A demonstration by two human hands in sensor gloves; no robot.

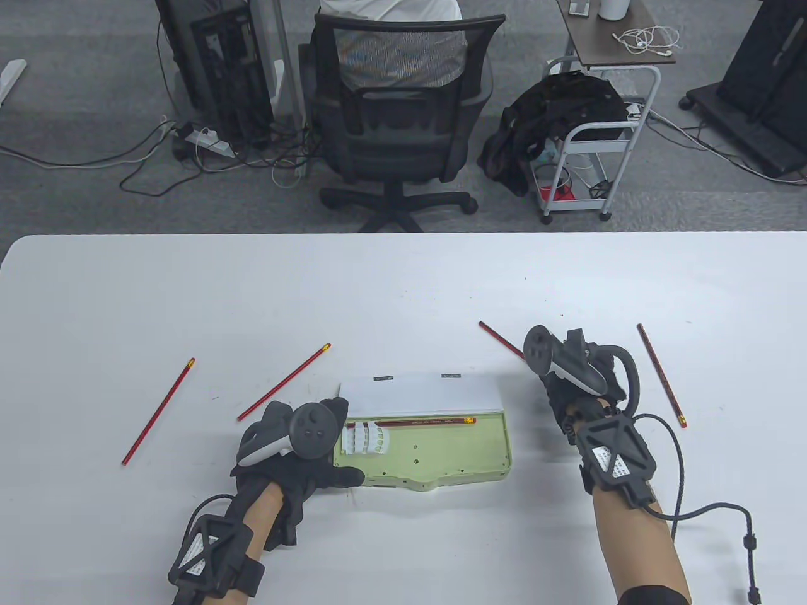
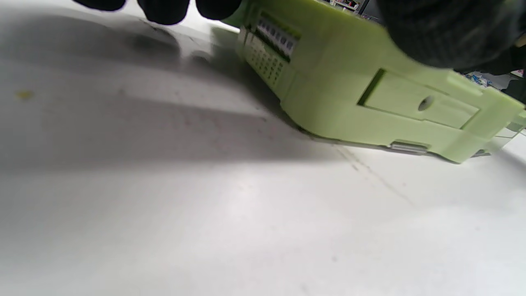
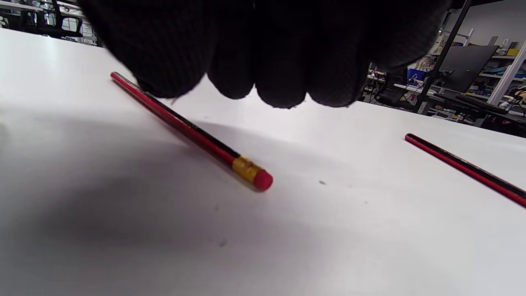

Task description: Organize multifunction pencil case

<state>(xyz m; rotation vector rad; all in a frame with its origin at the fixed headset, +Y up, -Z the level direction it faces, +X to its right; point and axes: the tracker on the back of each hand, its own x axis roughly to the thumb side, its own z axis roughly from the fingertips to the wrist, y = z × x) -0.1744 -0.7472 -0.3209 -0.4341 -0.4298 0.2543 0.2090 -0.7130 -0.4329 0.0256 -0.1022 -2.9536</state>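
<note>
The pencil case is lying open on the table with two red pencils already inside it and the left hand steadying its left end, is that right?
Not quite: the table view shows one red pencil inside the open pencil case, not two. The left hand does rest at its left end, and the other pencils lie loose on the table.

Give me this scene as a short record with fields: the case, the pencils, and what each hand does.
case: green pencil case, lid open, flat on the white table
pencil inside: one red pencil along the far edge
pencils outside: four on the table, two left of the case, two right
left hand: left hand rests at the case's left end
right hand: right hand over a loose pencil; contact unclear
</note>
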